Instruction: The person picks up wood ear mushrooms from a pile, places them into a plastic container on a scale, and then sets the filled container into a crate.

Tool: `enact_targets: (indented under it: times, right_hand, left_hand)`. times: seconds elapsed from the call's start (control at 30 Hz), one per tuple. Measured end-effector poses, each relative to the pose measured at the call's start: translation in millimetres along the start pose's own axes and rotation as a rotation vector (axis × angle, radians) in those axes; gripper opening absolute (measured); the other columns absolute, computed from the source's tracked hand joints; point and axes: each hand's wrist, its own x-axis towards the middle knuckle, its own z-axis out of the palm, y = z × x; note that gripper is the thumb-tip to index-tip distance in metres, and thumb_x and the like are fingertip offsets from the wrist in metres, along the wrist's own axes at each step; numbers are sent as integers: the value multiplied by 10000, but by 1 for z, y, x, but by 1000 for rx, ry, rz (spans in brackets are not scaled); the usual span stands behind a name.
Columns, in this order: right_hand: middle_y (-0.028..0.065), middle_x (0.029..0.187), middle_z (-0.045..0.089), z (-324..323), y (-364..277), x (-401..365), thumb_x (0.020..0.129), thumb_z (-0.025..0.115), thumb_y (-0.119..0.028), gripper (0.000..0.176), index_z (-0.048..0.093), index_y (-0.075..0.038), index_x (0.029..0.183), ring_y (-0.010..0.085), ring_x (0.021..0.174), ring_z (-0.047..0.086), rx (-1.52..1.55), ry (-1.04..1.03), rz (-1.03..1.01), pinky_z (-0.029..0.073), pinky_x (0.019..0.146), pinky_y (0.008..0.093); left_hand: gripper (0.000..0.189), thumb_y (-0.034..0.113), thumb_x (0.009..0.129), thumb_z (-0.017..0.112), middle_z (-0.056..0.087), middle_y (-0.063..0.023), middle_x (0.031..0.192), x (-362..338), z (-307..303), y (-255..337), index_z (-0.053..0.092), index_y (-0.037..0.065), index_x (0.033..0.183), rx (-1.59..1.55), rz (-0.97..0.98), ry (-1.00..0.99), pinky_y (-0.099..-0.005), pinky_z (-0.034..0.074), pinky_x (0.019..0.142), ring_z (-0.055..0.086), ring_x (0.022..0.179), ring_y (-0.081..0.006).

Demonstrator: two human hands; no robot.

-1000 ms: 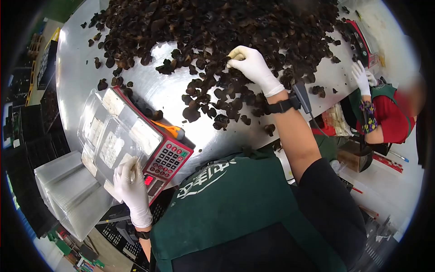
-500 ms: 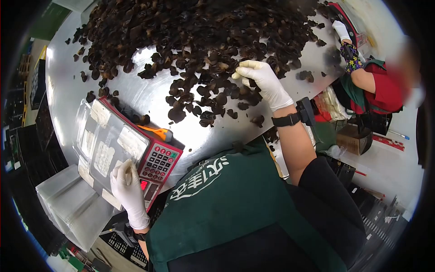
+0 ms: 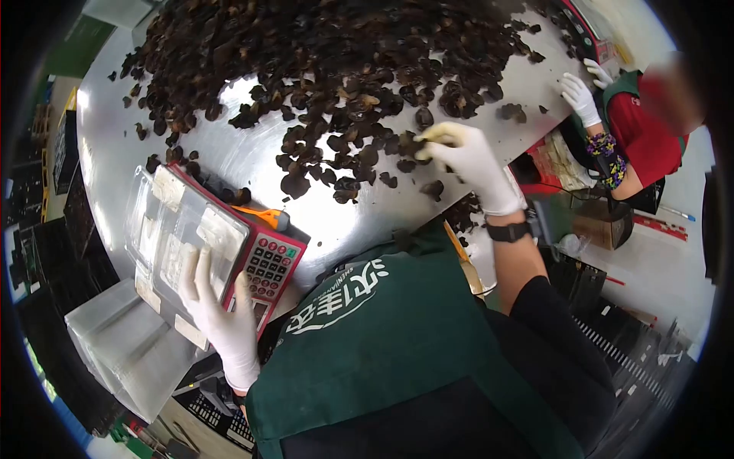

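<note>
Dark wrinkled dried mushroom pieces [image 3: 414,144] are sitting pinched in the white-gloved right hand [image 3: 468,161]; the left hand [image 3: 218,310] is lying splayed wide on a clear plastic tray [image 3: 162,218]

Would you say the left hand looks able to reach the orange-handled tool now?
Probably yes: the left hand rests open on the clear tray, and the orange-handled tool lies uncovered beside the scale.
</note>
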Motion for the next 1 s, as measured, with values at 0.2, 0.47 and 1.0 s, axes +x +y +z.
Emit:
enact_targets:
  times: [0.2, 0.47, 1.0]
  right_hand:
    - [104, 929, 740, -112, 72, -60, 811, 752, -208, 302, 699, -47, 1060, 201, 807, 714, -802, 282, 117, 549, 753, 340]
    - [66, 1151, 615, 23, 99, -44, 811, 746, -205, 388, 633, -141, 1177, 245, 961, 666, -639, 101, -348, 555, 779, 364]
    - [28, 1254, 614, 73, 78, 63, 808, 706, -231, 386, 700, -231, 1194, 222, 1103, 561, -943, 377, -728, 455, 901, 396]
  left_hand:
    - [523, 19, 851, 705, 532, -137, 1375, -10, 1, -25, 558, 56, 1352, 64, -125, -6, -419, 403, 1077, 513, 1280, -323]
    - [470, 17, 879, 674, 534, -146, 1369, -13, 5, -22, 568, 46, 1336, 38, -103, 6, -422, 403, 1068, 514, 1276, -328]
    - [437, -7, 891, 642, 520, -171, 1376, -18, 1, -17, 575, 14, 1322, -11, -133, -6, -411, 393, 1079, 510, 1271, -332]
